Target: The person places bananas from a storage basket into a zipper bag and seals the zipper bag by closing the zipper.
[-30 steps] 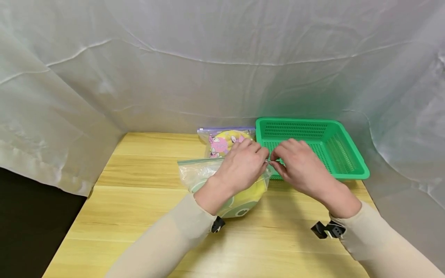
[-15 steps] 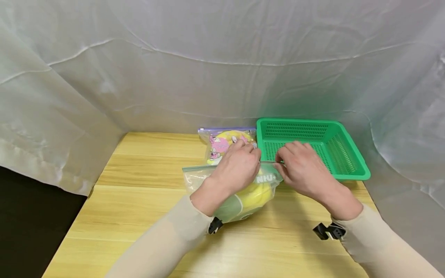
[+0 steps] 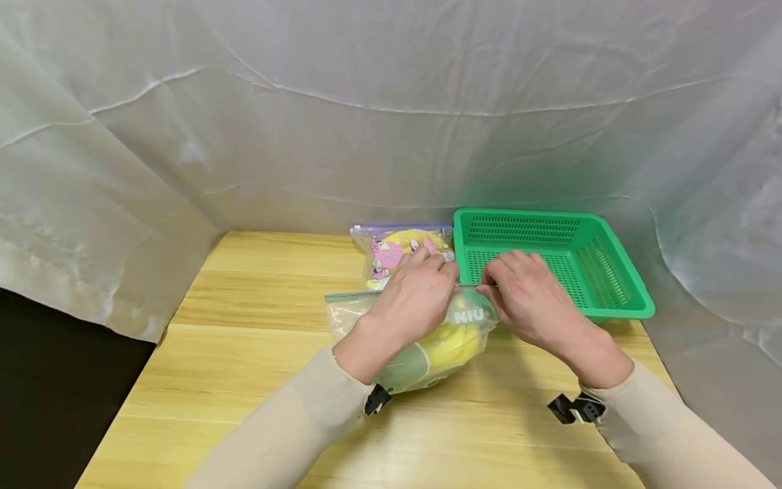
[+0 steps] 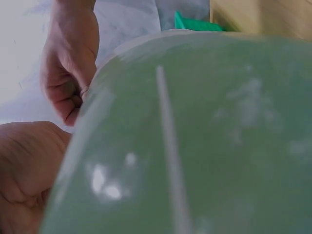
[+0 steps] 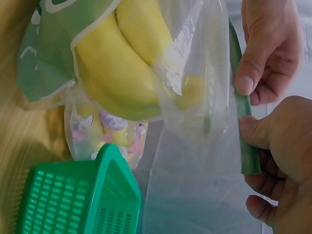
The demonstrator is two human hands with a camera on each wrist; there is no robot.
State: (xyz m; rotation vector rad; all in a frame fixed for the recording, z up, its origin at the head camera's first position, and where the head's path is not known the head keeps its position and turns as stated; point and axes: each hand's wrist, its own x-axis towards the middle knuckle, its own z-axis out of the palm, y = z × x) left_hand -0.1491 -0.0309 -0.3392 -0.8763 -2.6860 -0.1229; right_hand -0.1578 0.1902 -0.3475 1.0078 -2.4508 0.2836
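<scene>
A clear and green zip-top bag (image 3: 452, 346) with yellow bananas (image 5: 122, 63) inside stands tilted on the table in front of me. My left hand (image 3: 412, 292) pinches its green zip strip (image 5: 247, 141) along the top edge, thumb on one side. Farther right on that strip, my right hand (image 3: 531, 292) pinches the corner end; the right wrist view shows this thumb and fingers on both faces. In the left wrist view the bag's green side (image 4: 195, 131) fills most of the frame and hides much of the fingers.
Behind the bag lies a second zip bag (image 3: 381, 255) with a purple slider strip, pink cartoon prints and something yellow inside. A green perforated basket (image 3: 623, 272) stands at the back right, beside it. Grey cloth (image 3: 366, 156) walls in the wooden table (image 3: 256, 319).
From a second ago, the bag's top has shifted right and slightly toward me, and the hands have spread apart along the strip. Over the last half second they have barely moved.
</scene>
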